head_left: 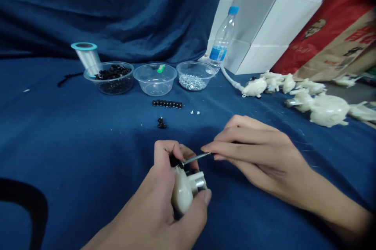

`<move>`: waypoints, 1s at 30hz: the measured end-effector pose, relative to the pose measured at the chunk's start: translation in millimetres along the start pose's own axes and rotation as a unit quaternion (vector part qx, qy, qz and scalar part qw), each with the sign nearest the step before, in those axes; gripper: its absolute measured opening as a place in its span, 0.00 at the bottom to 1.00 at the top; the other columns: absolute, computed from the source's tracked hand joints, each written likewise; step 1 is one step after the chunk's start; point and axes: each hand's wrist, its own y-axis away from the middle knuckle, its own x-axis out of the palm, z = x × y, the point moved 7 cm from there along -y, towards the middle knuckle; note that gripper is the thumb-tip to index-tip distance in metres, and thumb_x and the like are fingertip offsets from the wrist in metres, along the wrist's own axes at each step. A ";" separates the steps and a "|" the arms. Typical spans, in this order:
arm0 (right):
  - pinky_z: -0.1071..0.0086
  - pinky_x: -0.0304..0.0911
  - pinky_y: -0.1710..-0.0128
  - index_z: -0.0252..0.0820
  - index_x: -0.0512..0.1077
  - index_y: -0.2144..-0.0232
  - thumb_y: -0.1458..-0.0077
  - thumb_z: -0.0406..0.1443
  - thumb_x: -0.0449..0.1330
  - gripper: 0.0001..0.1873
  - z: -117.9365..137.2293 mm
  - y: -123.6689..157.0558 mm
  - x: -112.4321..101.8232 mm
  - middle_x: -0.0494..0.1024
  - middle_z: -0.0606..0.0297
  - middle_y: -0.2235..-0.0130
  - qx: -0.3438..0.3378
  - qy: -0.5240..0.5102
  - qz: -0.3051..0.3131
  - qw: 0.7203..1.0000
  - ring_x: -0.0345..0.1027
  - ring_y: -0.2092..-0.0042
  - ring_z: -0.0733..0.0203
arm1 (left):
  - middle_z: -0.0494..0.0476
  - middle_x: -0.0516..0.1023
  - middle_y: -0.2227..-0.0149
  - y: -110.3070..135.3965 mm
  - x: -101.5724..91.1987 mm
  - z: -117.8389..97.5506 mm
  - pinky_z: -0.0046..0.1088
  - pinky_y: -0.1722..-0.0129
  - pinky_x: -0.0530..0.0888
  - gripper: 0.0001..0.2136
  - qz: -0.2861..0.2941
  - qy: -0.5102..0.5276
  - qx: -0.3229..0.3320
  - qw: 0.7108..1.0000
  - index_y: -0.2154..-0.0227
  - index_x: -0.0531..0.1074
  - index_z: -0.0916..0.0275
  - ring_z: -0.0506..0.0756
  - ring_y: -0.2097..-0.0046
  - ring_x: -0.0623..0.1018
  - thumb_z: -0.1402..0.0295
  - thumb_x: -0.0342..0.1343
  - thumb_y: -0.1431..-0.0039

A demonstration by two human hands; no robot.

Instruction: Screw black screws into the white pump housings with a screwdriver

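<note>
Left hand point(160, 207), low centre, is closed around a part point(181, 192): thumb over the top, fingertips wrapped under its right side. The part is held just above the cloth point(73, 136), not resting on it.

Part: cream plastic, smooth, rounded body, glossy. A black cap point(175, 160) sits at its top end under the thumb. A short grey metal cylinder point(200, 182) juts from its right side within a squared cream housing. No damage is visible; the underside is hidden by the palm.

Tool point(196, 158): thin bright metal shaft, nearly level, tip touching the black cap. The handle is hidden.

Right hand point(258, 152) is pinched narrow on the tool's far end, fingers straight and pressed together, forearm running off lower right.

Surroundings, left to right, on the blue cloth:
- black cord point(69, 78), far left;
- spool point(86, 57), tilted, touching the first bowl;
- bowl of black pieces point(113, 79);
- bowl point(155, 80) with one green bit;
- bowl of screws point(194, 76);
- row of black pieces point(167, 103) in front of the bowls, one loose black piece point(161, 123) nearer, two screws point(194, 112) just beside;
- bottle point(223, 38), blue cap, upright;
- white boxes point(264, 19) behind it;
- pile of cream parts point(311, 101), right;
- red and brown bag point(337, 35), far right.
</note>
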 end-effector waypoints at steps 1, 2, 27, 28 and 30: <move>0.64 0.61 0.62 0.40 0.77 0.53 0.37 0.26 0.59 0.13 0.6 0.3 0.0 0.79 0.63 0.61 -0.004 -0.006 0.002 1.000 0.65 0.62 0.60 | 0.50 0.65 0.55 -1.4 0.5 -1.7 0.24 0.65 0.71 0.13 0.000 0.000 0.007 1.000 0.57 0.51 0.52 0.47 0.63 0.69 0.66 0.53 0.36; 0.64 0.61 0.62 0.39 0.77 0.53 0.37 0.25 0.58 0.13 1.1 0.7 0.2 0.79 0.62 0.61 -0.005 -0.015 0.003 1.000 0.64 0.62 0.61 | 0.50 0.66 0.55 -2.8 0.3 -3.0 0.24 0.66 0.71 0.12 -0.002 -0.006 0.017 1.000 0.58 0.51 0.52 0.48 0.63 0.69 0.67 0.51 0.36; 0.70 0.56 0.75 0.36 0.73 0.61 0.35 0.28 0.56 0.06 8.7 10.4 7.9 0.71 0.67 0.73 0.024 -0.081 0.045 0.995 0.63 0.74 0.67 | 0.52 0.62 0.55 -1.0 2.9 -3.3 0.25 0.62 0.72 0.15 -0.004 0.018 0.063 0.998 0.58 0.50 0.54 0.47 0.63 0.70 0.78 0.47 0.41; 0.70 0.55 0.76 0.37 0.74 0.62 0.34 0.29 0.56 0.06 6.5 9.5 9.6 0.70 0.68 0.74 0.051 -0.106 0.062 0.991 0.62 0.75 0.67 | 0.52 0.62 0.54 -0.3 2.8 -1.3 0.24 0.62 0.72 0.16 -0.005 0.027 0.064 0.998 0.58 0.50 0.54 0.46 0.63 0.70 0.79 0.48 0.42; 0.72 0.57 0.75 0.40 0.75 0.62 0.34 0.30 0.57 0.07 2.3 8.4 12.6 0.71 0.70 0.74 0.098 -0.137 0.091 0.981 0.64 0.75 0.68 | 0.53 0.63 0.53 -0.6 2.8 3.1 0.23 0.64 0.72 0.17 -0.009 0.046 0.067 0.997 0.58 0.51 0.54 0.46 0.63 0.70 0.80 0.48 0.43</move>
